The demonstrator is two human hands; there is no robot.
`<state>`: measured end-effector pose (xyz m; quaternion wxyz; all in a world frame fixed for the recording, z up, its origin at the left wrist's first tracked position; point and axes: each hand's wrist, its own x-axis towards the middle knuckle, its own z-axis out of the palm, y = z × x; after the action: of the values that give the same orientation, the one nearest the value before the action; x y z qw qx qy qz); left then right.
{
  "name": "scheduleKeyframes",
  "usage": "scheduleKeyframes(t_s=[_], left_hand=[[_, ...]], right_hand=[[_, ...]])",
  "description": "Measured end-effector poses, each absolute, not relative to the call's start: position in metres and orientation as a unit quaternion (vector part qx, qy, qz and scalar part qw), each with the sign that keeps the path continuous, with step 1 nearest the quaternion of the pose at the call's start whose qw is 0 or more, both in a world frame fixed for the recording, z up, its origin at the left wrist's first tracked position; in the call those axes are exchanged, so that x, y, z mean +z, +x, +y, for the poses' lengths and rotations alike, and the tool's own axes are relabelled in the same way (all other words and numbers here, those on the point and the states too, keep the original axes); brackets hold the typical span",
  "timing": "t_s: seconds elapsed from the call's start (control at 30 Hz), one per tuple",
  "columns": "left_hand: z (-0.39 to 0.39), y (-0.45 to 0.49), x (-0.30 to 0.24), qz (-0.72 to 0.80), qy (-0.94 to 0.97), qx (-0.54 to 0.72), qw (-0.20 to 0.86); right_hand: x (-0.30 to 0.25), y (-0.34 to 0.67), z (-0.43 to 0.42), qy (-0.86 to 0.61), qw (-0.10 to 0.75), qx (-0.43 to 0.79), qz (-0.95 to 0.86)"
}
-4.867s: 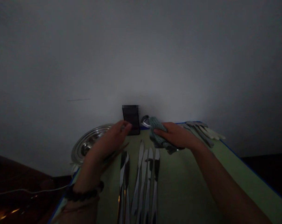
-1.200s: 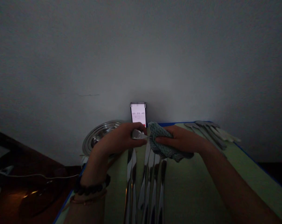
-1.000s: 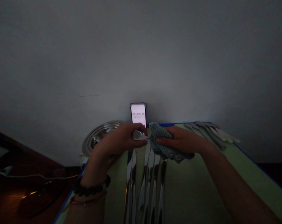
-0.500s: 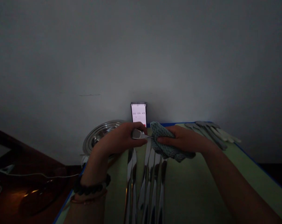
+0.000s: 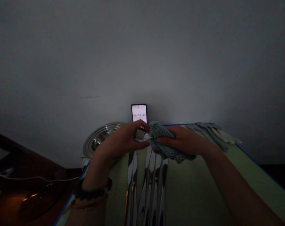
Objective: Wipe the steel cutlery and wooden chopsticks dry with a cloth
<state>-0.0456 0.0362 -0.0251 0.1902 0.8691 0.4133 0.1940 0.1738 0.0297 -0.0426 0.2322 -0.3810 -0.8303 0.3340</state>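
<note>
A small piece of cutlery (image 5: 142, 136) is held above the far end of a green desk (image 5: 199, 188), between a person's two hands. Only a short bright stretch of metal shows, so it is unclear whether it is a spoon, fork or knife. Its long axis runs roughly level from left to right.

The left hand (image 5: 123, 141) is closed around the left end, with the thumb on top. The right end disappears into a blue-green checked cloth (image 5: 163, 147), which lies directly to the right of the left hand. The right hand (image 5: 185, 141) is closed over that cloth, bunching it around the metal. The two hands are almost touching, and each is equally close to the piece.

Just below the hands, a row of shiny knives (image 5: 147, 185) lies side by side on the desk, pointing away from the person. A beaded bracelet (image 5: 90, 193) circles the left wrist.

Behind the left hand, a phone (image 5: 139, 113) stands against the grey wall, its lit screen showing a timer. A round steel plate (image 5: 99, 139) sits to the left of the phone, at the desk's far left corner. At the far right corner, well apart from the hands, lies a cluster of spoons (image 5: 213, 131). The room is dim.
</note>
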Motion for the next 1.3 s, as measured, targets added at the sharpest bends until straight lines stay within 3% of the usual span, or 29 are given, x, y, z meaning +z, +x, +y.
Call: scheduleKeyframes(t_s=[0.27,0.57,0.77,1.3], left_hand=[[0.035,-0.055,-0.027,0.453,0.848,0.219,0.168],[0.034,-0.062,-0.027,0.428,0.844,0.258,0.195],[0.031,-0.05,-0.022,0.416,0.857,0.242,0.182],[0.031,-0.058,-0.021,0.43,0.851,0.254,0.163]], right_hand=[[-0.041,0.193,0.032,-0.416,0.214,0.371,-0.802],[-0.038,0.197,0.029,-0.446,0.285,0.325,-0.784],[-0.032,0.18,0.023,-0.42,0.252,0.265,-0.831],[-0.036,0.195,0.028,-0.428,0.236,0.332,-0.807]])
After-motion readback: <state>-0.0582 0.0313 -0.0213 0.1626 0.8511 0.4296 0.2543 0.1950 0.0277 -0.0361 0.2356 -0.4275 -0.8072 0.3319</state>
